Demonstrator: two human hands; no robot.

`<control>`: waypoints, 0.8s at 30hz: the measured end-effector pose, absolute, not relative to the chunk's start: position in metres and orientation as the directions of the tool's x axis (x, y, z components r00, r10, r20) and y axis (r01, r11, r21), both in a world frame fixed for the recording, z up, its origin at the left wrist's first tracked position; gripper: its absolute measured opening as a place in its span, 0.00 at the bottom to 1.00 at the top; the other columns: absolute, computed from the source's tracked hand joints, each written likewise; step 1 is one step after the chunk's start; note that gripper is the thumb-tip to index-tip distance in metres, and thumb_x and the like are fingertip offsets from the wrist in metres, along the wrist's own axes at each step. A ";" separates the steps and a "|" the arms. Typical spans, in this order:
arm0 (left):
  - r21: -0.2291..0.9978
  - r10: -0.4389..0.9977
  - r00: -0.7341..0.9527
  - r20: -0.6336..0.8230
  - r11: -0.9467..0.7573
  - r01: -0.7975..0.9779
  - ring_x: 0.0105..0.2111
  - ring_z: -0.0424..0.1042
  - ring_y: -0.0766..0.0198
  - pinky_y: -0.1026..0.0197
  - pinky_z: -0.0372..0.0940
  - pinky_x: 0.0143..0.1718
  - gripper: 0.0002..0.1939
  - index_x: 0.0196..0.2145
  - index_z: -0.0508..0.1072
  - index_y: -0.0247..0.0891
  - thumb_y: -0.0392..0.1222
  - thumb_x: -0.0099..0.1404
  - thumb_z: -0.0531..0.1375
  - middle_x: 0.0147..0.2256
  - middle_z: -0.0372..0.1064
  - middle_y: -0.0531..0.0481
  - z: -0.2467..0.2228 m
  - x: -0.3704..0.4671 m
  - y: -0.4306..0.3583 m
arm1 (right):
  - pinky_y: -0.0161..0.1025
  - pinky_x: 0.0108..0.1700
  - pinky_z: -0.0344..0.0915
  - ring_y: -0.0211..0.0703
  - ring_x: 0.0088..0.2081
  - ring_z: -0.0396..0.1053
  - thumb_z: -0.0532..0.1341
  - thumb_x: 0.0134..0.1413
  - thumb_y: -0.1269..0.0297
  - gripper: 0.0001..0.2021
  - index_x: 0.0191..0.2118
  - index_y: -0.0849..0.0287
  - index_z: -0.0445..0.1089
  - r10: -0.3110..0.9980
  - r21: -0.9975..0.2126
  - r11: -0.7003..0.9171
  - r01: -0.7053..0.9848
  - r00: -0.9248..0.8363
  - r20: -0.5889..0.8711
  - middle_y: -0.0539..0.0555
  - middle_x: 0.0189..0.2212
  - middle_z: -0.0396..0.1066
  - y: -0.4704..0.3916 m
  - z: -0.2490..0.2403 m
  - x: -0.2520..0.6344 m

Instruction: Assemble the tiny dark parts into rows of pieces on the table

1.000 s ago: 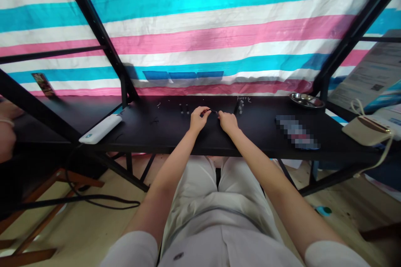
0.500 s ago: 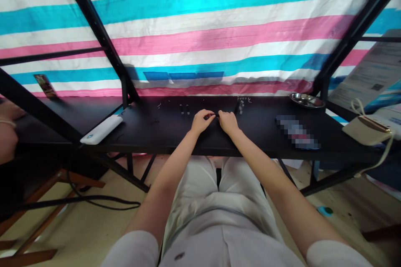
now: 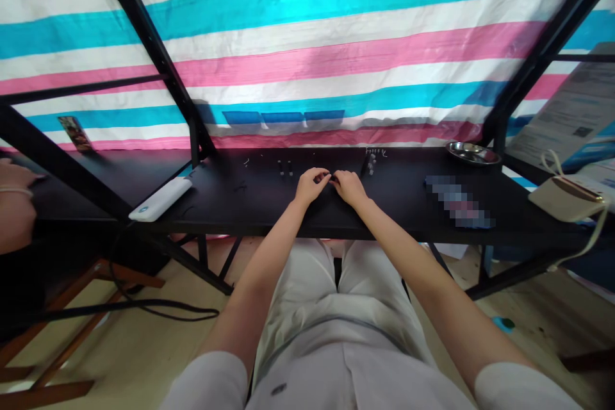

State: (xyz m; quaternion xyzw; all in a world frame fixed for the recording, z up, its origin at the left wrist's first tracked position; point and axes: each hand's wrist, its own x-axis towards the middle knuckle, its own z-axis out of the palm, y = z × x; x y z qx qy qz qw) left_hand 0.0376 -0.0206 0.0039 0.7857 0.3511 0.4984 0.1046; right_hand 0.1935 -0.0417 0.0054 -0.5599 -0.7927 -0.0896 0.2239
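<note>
Over the middle of the black table (image 3: 230, 211), my left hand (image 3: 310, 185) and my right hand (image 3: 349, 187) meet fingertip to fingertip. Both are closed in a pinch around something small and dark, too tiny to make out. Two small dark pieces with pale ends (image 3: 285, 168) stand to the left of my hands. Behind my right hand lies a group of small grey and dark pieces (image 3: 371, 163), with a row of thin white bits (image 3: 375, 152) at the table's back edge. More tiny white bits (image 3: 246, 162) lie at the back left.
A white power strip (image 3: 161, 199) lies on the left. At the right are a shiny metal dish (image 3: 473, 153), a blurred-out flat item (image 3: 459, 202) and a beige bag (image 3: 567, 197). Another person's hand (image 3: 16, 174) shows at the far left. Black frame posts flank the table.
My fingertips have shifted slightly around the small dark thing, which shows less between them. The view has moved a little, and the person's arm at the far left shows more.
</note>
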 end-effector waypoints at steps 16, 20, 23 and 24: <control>0.903 0.650 -0.660 0.377 -0.417 0.105 0.24 0.65 0.69 0.66 0.61 0.30 0.14 0.30 0.67 0.37 0.43 0.65 0.46 0.24 0.65 0.52 0.012 -0.026 -0.013 | 0.34 0.37 0.59 0.40 0.35 0.67 0.56 0.57 0.63 0.07 0.36 0.61 0.67 0.949 -0.509 0.279 0.814 -0.155 0.273 0.55 0.34 0.72 -0.002 0.007 0.142; 0.903 0.647 -0.666 0.371 -0.417 0.098 0.24 0.65 0.69 0.66 0.61 0.31 0.12 0.29 0.66 0.36 0.42 0.64 0.46 0.24 0.64 0.52 0.012 -0.024 -0.015 | 0.36 0.39 0.60 0.42 0.38 0.68 0.56 0.58 0.64 0.08 0.39 0.61 0.67 0.959 -0.484 0.254 0.837 -0.151 0.241 0.56 0.37 0.71 0.012 0.007 0.113; 0.905 0.656 -0.660 0.365 -0.417 0.086 0.24 0.64 0.69 0.65 0.61 0.31 0.12 0.28 0.66 0.36 0.41 0.63 0.47 0.24 0.64 0.52 0.013 -0.023 -0.017 | 0.37 0.41 0.61 0.44 0.41 0.68 0.56 0.57 0.64 0.09 0.42 0.62 0.67 0.957 -0.452 0.256 0.854 -0.160 0.241 0.58 0.41 0.71 0.020 0.005 0.098; 0.909 0.659 -0.665 0.352 -0.410 0.075 0.24 0.64 0.69 0.65 0.61 0.31 0.12 0.28 0.66 0.36 0.40 0.63 0.47 0.23 0.64 0.52 0.013 -0.023 -0.017 | 0.37 0.42 0.61 0.44 0.43 0.68 0.57 0.57 0.64 0.10 0.43 0.62 0.67 0.957 -0.439 0.256 0.861 -0.161 0.242 0.59 0.42 0.70 0.022 0.005 0.094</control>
